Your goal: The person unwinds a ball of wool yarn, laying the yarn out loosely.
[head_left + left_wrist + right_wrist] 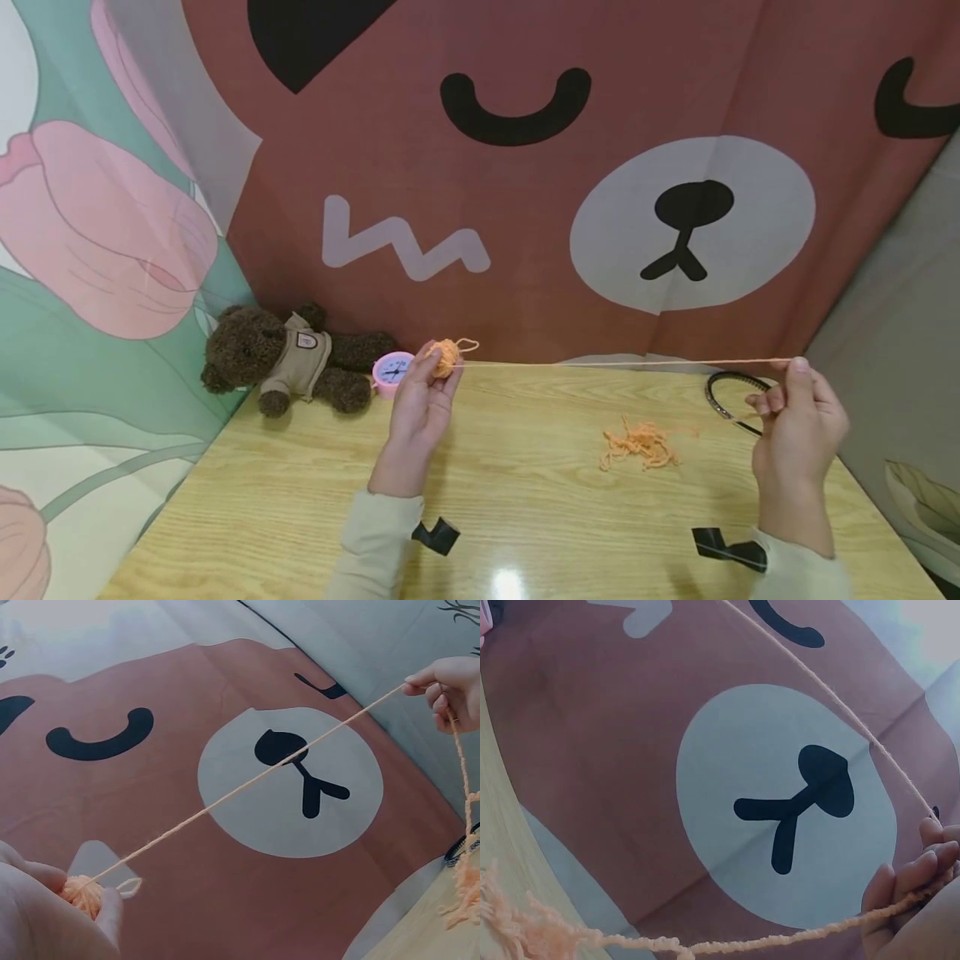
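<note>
My left hand [425, 408] holds a small ball of orange yarn [446, 357] between thumb and fingers; a short loop sticks out of the ball. From it a taut strand [247, 778] runs across to my right hand [801, 425], which pinches it between thumb and forefinger. Below the pinch, the yarn passes through the curled fingers of the right hand [919, 900] and hangs down, as both wrist views show. It leads to a loose orange tangle [641, 444] on the wooden table [525, 500].
A brown teddy bear [300, 358] in a beige shirt lies at the back left, beside a pink alarm clock [392, 371] partly behind the left hand. A black ring-shaped object [723, 408] lies behind the right hand. A bear-print curtain [525, 192] hangs behind the table.
</note>
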The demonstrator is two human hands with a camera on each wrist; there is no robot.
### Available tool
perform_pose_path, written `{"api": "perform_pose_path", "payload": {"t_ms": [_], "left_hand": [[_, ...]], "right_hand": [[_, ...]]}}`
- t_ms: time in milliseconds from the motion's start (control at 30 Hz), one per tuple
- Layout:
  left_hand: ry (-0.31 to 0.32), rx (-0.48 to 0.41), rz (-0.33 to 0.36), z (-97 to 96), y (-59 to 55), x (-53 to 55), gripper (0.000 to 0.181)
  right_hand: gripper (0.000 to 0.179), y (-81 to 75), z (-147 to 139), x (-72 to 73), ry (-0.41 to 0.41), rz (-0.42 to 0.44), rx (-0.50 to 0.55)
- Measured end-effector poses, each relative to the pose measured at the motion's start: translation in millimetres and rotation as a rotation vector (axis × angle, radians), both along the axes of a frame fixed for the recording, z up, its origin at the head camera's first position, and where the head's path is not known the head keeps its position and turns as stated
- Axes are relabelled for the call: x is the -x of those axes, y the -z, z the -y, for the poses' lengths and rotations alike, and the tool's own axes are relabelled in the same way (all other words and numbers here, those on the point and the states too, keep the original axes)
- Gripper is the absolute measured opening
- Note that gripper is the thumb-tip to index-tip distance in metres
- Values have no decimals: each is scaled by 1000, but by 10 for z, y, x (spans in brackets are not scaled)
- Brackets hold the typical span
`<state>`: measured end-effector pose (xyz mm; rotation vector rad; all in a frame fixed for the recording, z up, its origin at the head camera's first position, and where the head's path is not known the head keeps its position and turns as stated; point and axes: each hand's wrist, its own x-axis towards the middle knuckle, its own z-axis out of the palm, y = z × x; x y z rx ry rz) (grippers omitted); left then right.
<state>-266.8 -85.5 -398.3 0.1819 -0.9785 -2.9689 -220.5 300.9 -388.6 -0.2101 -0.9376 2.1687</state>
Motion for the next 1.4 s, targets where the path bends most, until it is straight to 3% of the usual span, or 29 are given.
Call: {"api": "perform_pose_path", "payload": {"t_ms": [200,433,533,633,700,767,933,1100,1233,1400], "left_hand": [[-9,-41,17,26,-1,1,36],[-64,-100,6,182,-35,26,22],[-49,-110,1,186,-42,27,23],[-2,-116,8,145,-29,24,26],[29,-119,11,111,-25,13,26],[47,-117,15,78,-25,-2,22],[74,-75,8,-9,-34,-36,15],[103,-42,-19,-110,-29,-63,9],[115,-25,-23,-204,-14,-101,6],[147,19,-28,-336,7,-150,8]], "right_hand": [[33,25,-92,-14,24,-10,21],[28,3,-245,-73,13,-38,158],[26,-3,-230,-62,-24,-15,155],[24,13,-191,-46,-108,58,88],[25,39,-170,-32,-175,141,-25],[25,75,-150,-17,-218,255,-213],[33,177,-76,42,-240,553,-829],[46,278,42,100,-252,677,-1296],[50,335,149,135,-322,676,-1478],[52,411,413,187,-404,625,-1560]]}}
